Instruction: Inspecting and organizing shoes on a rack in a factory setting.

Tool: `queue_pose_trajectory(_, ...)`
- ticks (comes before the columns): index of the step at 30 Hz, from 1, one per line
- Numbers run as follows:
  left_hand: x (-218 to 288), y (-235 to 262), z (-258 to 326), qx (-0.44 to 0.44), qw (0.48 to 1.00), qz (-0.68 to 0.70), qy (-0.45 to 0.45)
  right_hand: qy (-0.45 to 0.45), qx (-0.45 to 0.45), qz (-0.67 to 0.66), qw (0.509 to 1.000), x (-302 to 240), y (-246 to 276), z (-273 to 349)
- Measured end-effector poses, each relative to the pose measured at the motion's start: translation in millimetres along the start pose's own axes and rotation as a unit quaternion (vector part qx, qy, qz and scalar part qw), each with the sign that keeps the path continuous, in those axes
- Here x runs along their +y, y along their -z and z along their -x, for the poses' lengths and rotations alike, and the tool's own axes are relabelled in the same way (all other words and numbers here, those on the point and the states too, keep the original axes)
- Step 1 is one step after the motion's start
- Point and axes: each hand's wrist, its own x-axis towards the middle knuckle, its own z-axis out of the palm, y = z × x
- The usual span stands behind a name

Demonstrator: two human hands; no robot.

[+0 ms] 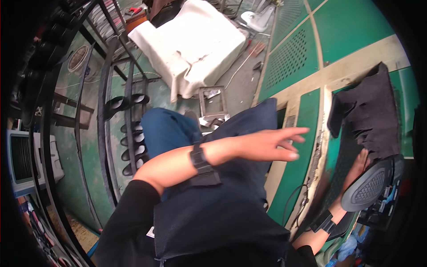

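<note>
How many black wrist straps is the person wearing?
2. One wrist strap wraps the left arm, which reaches across the dark blue cloth on the lap. The other wrist strap is on the right arm, low at the right, beside the oval mesh piece.

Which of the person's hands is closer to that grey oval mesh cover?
The right hand: it lies against the grey oval mesh cover, partly behind it. The left hand hovers open above the dark cloth, well apart from it.
</note>
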Motion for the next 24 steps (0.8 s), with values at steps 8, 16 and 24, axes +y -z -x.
queue_pose_trajectory(8, -18.6, -29.7, 64.8, 0.096, 0.907, 0.405, 0.061, -0.228, -0.152, -0.518, 0.81, 37.8, -245.0, -2.7)
queue_pose_trajectory(16, -103.9, 9.9, 160.3, 0.235, 0.736, 0.623, 0.123, -0.507, -0.078, -0.345, 0.786, 199.4, -383.9, 68.8)
queue_pose_trajectory(24, -108.8, -2.9, 178.8, 0.251, 0.716, 0.644, 0.095, -0.547, -0.163, -0.381, 0.728, 201.4, -392.7, 58.7)
